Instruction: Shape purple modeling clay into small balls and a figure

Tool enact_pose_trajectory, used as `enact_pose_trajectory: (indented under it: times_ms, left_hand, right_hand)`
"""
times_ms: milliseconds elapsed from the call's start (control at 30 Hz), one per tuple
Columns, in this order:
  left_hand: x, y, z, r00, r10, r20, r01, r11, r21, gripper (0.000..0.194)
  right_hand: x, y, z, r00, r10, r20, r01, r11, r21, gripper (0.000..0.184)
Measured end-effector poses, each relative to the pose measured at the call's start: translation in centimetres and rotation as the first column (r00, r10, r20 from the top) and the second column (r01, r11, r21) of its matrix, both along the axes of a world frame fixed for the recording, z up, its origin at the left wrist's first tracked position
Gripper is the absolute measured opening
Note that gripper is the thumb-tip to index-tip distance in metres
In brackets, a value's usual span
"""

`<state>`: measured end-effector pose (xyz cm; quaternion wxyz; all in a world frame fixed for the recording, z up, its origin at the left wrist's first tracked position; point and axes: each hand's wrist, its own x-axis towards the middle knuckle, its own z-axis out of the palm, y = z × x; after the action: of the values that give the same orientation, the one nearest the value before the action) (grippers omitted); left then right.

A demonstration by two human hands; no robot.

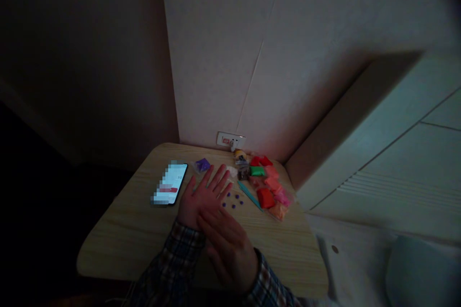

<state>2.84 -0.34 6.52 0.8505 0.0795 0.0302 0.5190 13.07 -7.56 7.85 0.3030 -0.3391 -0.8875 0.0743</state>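
Note:
My left hand (pixel 205 196) is held palm up over the table, its fingers spread. Across the heel of that palm lies my right hand (pixel 230 244), palm down, with its fingers stretched out flat. Whether anything small sits between the two palms is hidden. Just right of my left fingers, several small purple balls (pixel 233 206) rest on the wood. A turquoise stick-like tool (pixel 250 196) lies slantwise beyond them. Behind my left fingertips is a clear bag with a purple lump (pixel 202 165), which looks like modelling clay.
A lit phone (pixel 169 184) lies at the left of the wooden table (pixel 118 244). Bags of red (pixel 265 198), green (pixel 257 171) and pink (pixel 272 183) material crowd the right side. A wall socket (pixel 230 140) with a plug is behind; a white cabinet (pixel 389 153) stands right.

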Motion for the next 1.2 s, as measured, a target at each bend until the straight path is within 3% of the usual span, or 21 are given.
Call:
enact_pose_trajectory:
  times_ms: [67, 167, 333, 467, 533, 633, 767, 833, 933, 1067, 1200]
  left_hand:
    - [-0.02, 0.10, -0.28, 0.998, -0.056, -0.004, 0.056, 0.998, 0.021, 0.058]
    - [-0.17, 0.20, -0.34, 0.991, -0.130, -0.029, 0.131, 0.991, 0.019, 0.062]
    - [-0.22, 0.48, -0.60, 0.998, -0.041, -0.045, 0.040, 0.999, -0.017, 0.059]
    - [0.00, 0.38, -0.78, 0.985, -0.165, -0.048, 0.165, 0.986, 0.003, 0.061]
    - [-0.20, 0.36, -0.71, 0.993, -0.104, -0.052, 0.105, 0.995, 0.003, 0.060]
    - [-0.29, 0.44, -0.80, 0.999, -0.025, -0.043, 0.024, 1.000, -0.008, 0.056]
    - [0.11, 0.36, -1.08, 0.980, -0.193, -0.041, 0.192, 0.981, -0.022, 0.063]
    - [0.05, 0.32, -1.10, 0.988, -0.147, -0.044, 0.147, 0.989, -0.022, 0.063]
    - [-0.18, 0.36, -1.13, 0.999, -0.021, -0.041, 0.020, 1.000, -0.013, 0.058]
    - [-0.11, 0.22, -1.06, 0.986, -0.160, -0.043, 0.160, 0.987, -0.016, 0.063]
    - [-0.23, 0.07, -0.77, 0.998, -0.034, -0.059, 0.033, 0.999, -0.017, 0.059]
  right_hand:
    - [0.04, -0.05, 0.00, 1.000, 0.023, 0.021, -0.023, 1.000, -0.012, 0.049]
    - [0.12, -0.09, 0.07, 0.998, -0.046, 0.050, 0.047, 0.999, -0.005, 0.057]
    - [-0.01, -0.25, 0.19, 0.997, 0.028, 0.075, -0.026, 1.000, -0.016, 0.062]
    - [-0.05, 0.07, 0.04, 0.996, -0.058, 0.073, 0.059, 0.998, -0.018, 0.058]
    - [0.09, 0.03, 0.06, 0.995, -0.063, 0.074, 0.065, 0.998, -0.018, 0.054]
    - [0.08, -0.31, 0.32, 0.995, 0.033, 0.089, -0.029, 0.999, -0.045, 0.054]
    - [0.00, -0.17, 0.35, 0.997, -0.032, 0.072, 0.035, 0.998, -0.044, 0.057]
    - [0.15, -0.05, 0.15, 0.996, -0.069, 0.062, 0.072, 0.996, -0.051, 0.054]
    - [0.17, -0.22, 0.02, 0.999, 0.007, 0.054, -0.003, 0.998, -0.060, 0.052]
    - [-0.12, -0.11, 0.10, 1.000, -0.016, 0.019, 0.017, 0.999, -0.038, 0.053]
    - [0.16, 0.32, 0.00, 1.000, -0.029, -0.009, 0.029, 0.999, -0.030, 0.049]
